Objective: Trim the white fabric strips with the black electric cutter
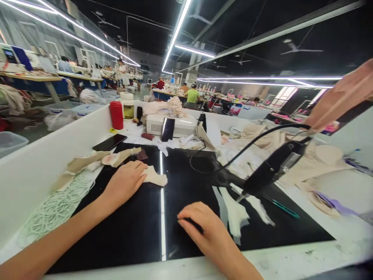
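My left hand [125, 181] lies palm down on the black mat [136, 233], its fingers closed over one end of a small cream fabric piece [155, 177]. The piece's free end sticks out to the right. To the right of a bright reflected strip, my right hand [205, 229] is held over the mat with thumb and forefinger pinched together. Anything between those fingertips is too small or hidden to make out. Right of that hand are cut pale fabric pieces [233, 208], beneath the metal tip of a black corded hand tool [271, 167].
Teal tweezers [284, 208] lie at the mat's right. Pale green cord [58, 204] and beige scraps [87, 161] line the left. Behind are a phone [110, 142], red thread cone [116, 115] and white ventilated box [183, 126]. A blurred pinkish shape [340, 97] hangs upper right.
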Demonstrator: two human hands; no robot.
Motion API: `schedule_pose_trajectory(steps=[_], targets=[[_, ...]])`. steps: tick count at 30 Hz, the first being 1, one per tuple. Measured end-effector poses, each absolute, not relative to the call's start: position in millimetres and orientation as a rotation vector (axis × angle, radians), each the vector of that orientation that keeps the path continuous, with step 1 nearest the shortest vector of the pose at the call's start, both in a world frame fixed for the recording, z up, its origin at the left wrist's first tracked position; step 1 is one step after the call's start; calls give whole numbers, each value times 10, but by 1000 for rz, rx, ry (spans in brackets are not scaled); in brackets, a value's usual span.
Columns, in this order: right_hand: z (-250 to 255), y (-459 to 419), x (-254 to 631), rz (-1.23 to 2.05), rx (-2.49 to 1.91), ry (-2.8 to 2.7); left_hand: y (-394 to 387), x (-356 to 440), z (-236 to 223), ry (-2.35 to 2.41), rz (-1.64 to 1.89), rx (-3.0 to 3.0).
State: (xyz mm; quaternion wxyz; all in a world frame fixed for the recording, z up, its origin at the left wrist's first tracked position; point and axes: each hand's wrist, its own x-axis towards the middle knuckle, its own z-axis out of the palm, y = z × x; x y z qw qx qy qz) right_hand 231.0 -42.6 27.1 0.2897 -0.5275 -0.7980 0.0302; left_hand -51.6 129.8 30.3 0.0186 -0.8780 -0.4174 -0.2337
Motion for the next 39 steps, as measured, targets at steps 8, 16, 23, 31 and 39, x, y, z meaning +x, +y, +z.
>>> schedule_pose_trajectory(steps=[8,16,23,31,39], targets=[[59,-1118,3360,-36,-1670,-1982,909,-178,236,-974,-751,-2851],[-182,-967,3259,-374,-1570,-2068,511,222,224,-703,-687,-2930],[-256,-961,2873,-302,-1259,-2151,315,251,246,-513,-755,-3067],[-428,-918,2671,-247,-1103,-2086,314,295,147,-377,-551,-3280],[-246,-1021,2891,-190,-1200,-2287,168,125,167,-518,-566,-3075]])
